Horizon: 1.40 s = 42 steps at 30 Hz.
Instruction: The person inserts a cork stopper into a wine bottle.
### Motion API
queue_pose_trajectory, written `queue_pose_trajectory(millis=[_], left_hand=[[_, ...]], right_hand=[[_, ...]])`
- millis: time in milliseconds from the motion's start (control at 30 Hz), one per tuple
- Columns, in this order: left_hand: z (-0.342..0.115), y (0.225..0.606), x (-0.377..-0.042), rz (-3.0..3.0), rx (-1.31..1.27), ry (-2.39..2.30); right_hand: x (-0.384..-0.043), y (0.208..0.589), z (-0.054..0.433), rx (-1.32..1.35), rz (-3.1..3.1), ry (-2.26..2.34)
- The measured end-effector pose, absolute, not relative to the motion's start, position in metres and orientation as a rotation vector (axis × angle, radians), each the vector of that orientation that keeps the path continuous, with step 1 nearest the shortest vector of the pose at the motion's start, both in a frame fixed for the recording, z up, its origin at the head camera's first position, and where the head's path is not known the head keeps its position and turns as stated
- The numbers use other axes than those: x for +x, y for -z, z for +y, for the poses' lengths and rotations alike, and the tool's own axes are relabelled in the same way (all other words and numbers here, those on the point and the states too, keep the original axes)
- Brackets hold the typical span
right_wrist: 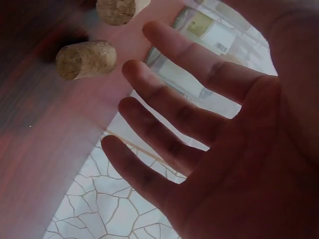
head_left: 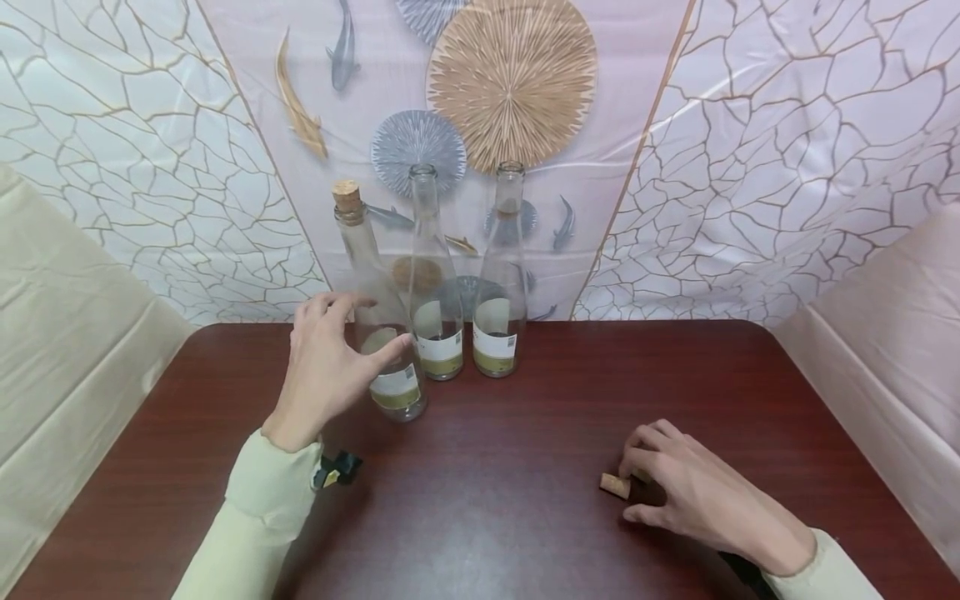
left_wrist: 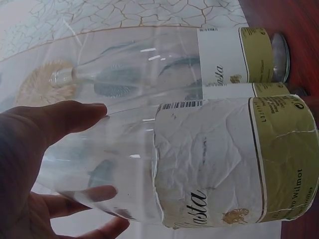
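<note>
A clear glass bottle [head_left: 393,379] with a cork [head_left: 347,197] in its mouth stands at the left on the table. My left hand [head_left: 326,362] reaches round its body, thumb on the near side and fingers at the far side. The left wrist view shows the thumb [left_wrist: 75,117] stretched along the bottle's edge, with two fingers [left_wrist: 94,194] at its other side. At the right, my right hand [head_left: 686,492] hovers beside a loose cork [head_left: 615,485], fingers spread and bent slightly. Two loose corks show in the right wrist view, a nearer one [right_wrist: 85,59] and another [right_wrist: 117,11] at the top edge.
Two more clear bottles, a middle one [head_left: 440,333] and a right one [head_left: 497,325], stand uncorked near the back edge of the dark red table [head_left: 480,467]. A patterned cloth [head_left: 750,167] hangs behind. Pale cloth [head_left: 75,358] borders the left side.
</note>
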<state>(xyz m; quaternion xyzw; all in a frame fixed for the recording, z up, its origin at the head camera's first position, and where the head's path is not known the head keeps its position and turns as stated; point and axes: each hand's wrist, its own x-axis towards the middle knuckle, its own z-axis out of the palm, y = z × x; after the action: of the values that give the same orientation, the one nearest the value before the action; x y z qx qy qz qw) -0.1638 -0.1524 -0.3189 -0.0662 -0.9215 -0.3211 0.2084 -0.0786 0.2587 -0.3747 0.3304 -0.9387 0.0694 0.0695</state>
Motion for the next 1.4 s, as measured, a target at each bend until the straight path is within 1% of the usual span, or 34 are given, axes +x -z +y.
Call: queue_pose_trajectory(millis=[300, 967, 1167, 1400], left_hand=[[-0.160, 0.320, -0.172, -2.587, -0.122, 0.914], [-0.178, 0.334, -0.198, -2.487, -0.095, 0.959], [-0.180, 0.337, -0.207, -2.455, -0.077, 0.957], [-0.179, 0.341, -0.215, -2.407, -0.061, 0.941]], right_hand=[[-0.083, 0.381, 0.259, 1.014, -2.806, -0.219], [-0.092, 0.388, 0.260, 0.909, -2.836, -0.166], [-0.095, 0.391, 0.260, 0.925, -2.826, -0.176], [-0.096, 0.387, 0.256, 0.956, -2.677, -0.189]])
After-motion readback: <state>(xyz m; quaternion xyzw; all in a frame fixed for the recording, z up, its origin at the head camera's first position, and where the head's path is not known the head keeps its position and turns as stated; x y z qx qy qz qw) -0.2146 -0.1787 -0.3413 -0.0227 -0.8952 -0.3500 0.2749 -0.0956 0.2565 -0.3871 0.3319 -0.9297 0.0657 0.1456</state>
